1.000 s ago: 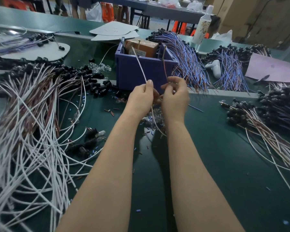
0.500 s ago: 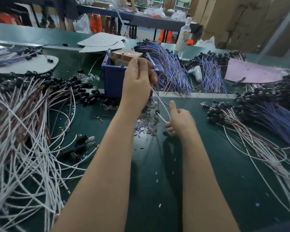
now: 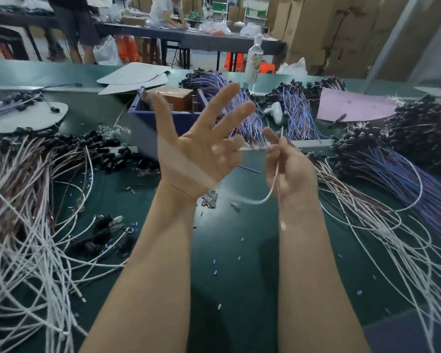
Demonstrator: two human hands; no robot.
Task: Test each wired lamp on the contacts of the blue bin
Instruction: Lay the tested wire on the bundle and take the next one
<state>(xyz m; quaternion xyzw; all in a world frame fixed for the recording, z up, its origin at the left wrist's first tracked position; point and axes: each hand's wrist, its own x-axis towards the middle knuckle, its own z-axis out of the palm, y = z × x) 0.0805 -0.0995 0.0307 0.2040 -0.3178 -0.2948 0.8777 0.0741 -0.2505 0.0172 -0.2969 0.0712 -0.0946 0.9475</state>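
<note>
Green counter (image 3: 239, 250) crowded with wire bundles, workshop behind. Half second ago your left hand (image 3: 196, 154) sat at rim of blue bin (image 3: 144, 123), 12 o'clock. Now it is lifted clear, fingers (image 3: 222, 103) spread apart, holding nothing. Your right hand (image 3: 290, 171), 2 o'clock, pinches white lead of wired lamp (image 3: 261, 200), slack loop sagging toward 6. Lead off contacts, so this test likely done. Next probably drop it on pile at 3 o'clock (image 3: 367, 200) and fetch another.

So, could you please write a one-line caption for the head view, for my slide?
Left hand spread open before the blue plastic bin; right hand pinches a thin white wire.
</note>
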